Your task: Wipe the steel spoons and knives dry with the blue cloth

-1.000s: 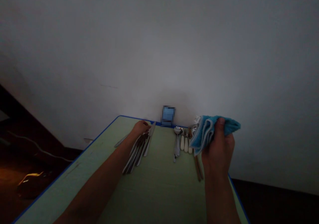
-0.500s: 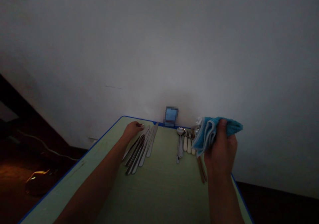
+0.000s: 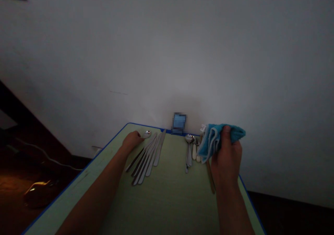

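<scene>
Clutching a folded, layered blue cloth [image 3: 212,141] — pale-edged, white-tagged — in the right fingers [image 3: 226,133]; touching a shiny, round-bowled spoon [image 3: 147,134] with the left fingers [image 3: 137,136], cannot tell if gripped.

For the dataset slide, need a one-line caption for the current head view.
Left hand at a spoon beside fanned-out knives on a green table; right hand gripping a folded blue cloth.

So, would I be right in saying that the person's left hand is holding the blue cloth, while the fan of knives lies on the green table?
Not quite: the head view shows the right hand holding the blue cloth. The fan of knives does lie on the green table.
</scene>
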A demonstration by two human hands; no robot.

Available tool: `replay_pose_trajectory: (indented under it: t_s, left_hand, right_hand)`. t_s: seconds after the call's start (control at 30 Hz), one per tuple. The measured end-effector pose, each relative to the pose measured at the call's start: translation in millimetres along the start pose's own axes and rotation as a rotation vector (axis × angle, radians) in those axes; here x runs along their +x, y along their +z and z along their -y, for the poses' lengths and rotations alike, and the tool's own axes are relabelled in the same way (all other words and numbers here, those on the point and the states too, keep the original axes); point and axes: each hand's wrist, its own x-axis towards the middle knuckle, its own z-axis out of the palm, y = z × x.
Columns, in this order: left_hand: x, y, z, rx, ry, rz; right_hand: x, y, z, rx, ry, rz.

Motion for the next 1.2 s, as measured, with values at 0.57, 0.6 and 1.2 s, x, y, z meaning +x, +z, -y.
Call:
replay_pose_trajectory:
  t_s: [0.57,0.6,1.2]
  left_hand:
    - [-4.8,-2.5,0.0,0.072,0.03,0.157]
    - [-4.8,-2.5,0.2,0.07,0.031,0.157]
    - [-9.9,-10.5,-1.2,-0.034,0.049,0.174]
  right_hand:
    - [1.4,-2.7,-4.5,-0.05,-0.022,0.017]
    - [1.4,-3.0,-4.5,-0.05,-0.024,0.019]
    - [2.8,-5.6,-6.7,-0.139,-0.06,0.029]
